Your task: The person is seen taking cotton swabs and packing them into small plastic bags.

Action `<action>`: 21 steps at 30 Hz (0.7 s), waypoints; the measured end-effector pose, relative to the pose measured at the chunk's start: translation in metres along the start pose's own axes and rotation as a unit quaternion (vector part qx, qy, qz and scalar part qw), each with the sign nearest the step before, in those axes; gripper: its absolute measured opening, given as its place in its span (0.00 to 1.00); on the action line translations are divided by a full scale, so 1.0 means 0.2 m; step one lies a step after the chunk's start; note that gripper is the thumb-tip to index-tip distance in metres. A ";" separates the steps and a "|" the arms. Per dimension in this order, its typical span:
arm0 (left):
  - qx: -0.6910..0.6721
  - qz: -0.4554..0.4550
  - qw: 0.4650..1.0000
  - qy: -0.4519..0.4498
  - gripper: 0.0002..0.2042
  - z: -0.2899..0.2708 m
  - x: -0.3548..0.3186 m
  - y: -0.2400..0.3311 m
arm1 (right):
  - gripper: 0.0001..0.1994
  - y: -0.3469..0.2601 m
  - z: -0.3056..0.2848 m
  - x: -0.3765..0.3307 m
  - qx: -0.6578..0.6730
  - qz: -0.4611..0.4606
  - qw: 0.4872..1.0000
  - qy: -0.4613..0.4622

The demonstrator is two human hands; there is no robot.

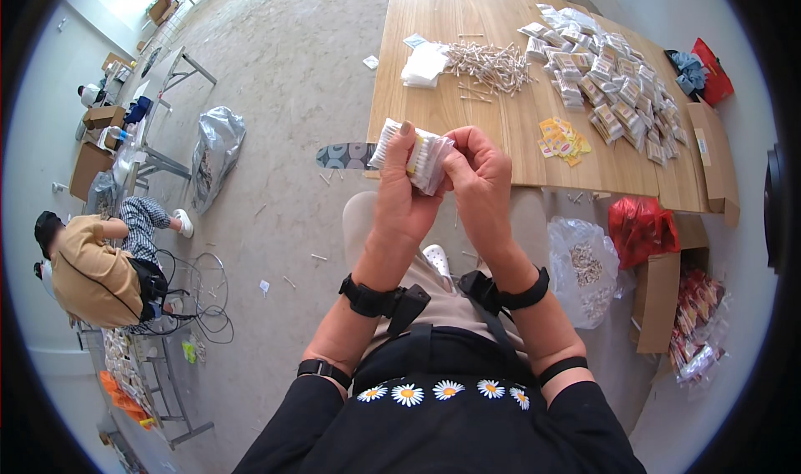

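Just off the near left corner of the wooden table (492, 136), a pack of cotton swabs (427, 161) in clear plastic is raised in both hands. My left hand (400, 203) is closed round its left side, with the thumb along the front. The fingers of my right hand (480, 169) pinch the plastic at the pack's right end. Beyond the hands lie a heap of loose cotton swabs (488, 67) and a stack of small clear bags (424, 65). Yellow printed cards (563, 140) are to the right, below a large pile of filled swab packs (613, 82).
At the table's right edge stands a cardboard box (711, 161). Below are a clear bag of swabs (584, 265), a red bag (642, 225) and an open carton (657, 303). A grey patterned strip (344, 155) juts from the table's left edge. A person (96, 261) sits far left.
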State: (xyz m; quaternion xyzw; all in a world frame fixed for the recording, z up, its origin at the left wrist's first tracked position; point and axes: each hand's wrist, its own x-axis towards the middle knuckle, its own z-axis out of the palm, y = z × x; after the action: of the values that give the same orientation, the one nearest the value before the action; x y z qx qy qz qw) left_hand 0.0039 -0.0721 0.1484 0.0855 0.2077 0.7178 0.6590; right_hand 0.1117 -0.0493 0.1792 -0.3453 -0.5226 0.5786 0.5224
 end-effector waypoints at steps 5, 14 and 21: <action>-0.018 0.036 0.998 0.053 0.13 0.01 0.01 -0.02 | 0.03 0.02 0.01 0.01 -0.050 -0.017 0.999 0.000; -0.016 0.069 0.995 0.075 0.13 0.00 0.04 -0.02 | 0.04 0.06 0.01 -0.02 -0.050 0.008 0.999 -0.019; -0.002 0.074 0.994 0.075 0.11 -0.02 0.04 0.00 | 0.04 0.03 0.01 -0.03 -0.045 0.029 0.998 -0.026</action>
State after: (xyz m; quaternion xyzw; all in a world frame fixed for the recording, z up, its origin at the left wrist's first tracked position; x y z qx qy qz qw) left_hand 0.0015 -0.0653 0.1440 0.0449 0.2479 0.7693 0.5872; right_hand 0.1099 -0.0544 0.1735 -0.3686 -0.5512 0.5782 0.4753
